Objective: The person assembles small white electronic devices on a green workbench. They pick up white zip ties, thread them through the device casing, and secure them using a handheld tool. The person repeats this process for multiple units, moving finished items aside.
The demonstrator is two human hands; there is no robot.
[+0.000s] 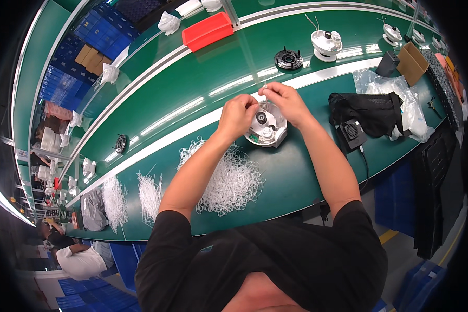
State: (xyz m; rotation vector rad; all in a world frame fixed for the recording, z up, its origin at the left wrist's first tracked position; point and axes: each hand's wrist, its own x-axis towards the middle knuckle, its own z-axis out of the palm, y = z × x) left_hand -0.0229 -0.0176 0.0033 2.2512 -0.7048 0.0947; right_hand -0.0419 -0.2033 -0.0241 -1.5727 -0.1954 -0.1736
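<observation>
Head view: inside the front edge of the green bench (296, 177) lies a heap of white loops (231, 179), open surface to its right. Beyond, a white round housing (267, 136) sits near the pale rail (327, 73); over it the right hand (287, 103) pinches something small and white, the left hand (237, 117) curls, grip unclear.

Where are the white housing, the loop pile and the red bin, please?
White housing (273, 123), head view: bare inner face.
Loop pile (229, 179), head view: its middle.
Red bin (208, 31), head view: middle of its inside.
</observation>
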